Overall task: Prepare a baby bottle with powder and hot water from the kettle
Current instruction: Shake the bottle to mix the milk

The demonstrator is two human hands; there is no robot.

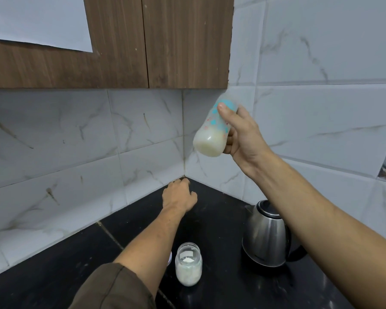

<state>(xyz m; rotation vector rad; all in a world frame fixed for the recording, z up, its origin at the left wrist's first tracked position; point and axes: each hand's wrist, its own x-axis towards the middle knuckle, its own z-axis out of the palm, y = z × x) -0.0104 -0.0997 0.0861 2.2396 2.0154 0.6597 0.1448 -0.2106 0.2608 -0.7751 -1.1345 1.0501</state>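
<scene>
Bottle (pixel 211 134) tilted aloft in right hand (pixel 243 137)

Left of the kettle (pixel 265 237) a bare strip of black counter (pixel 221 219) runs back to the wall corner, flanked by the powder jar (pixel 188 264) and, just beyond it, the left forearm, whose left hand (pixel 179 196) rests in that corner. Directly over the kettle the right forearm crosses; up and left of it the right hand (pixel 239 132) grips the baby bottle (pixel 214 130) in open air below the wooden cabinet (pixel 187 52). The tiled wall (pixel 321 130) stands close behind and right of the kettle.
</scene>
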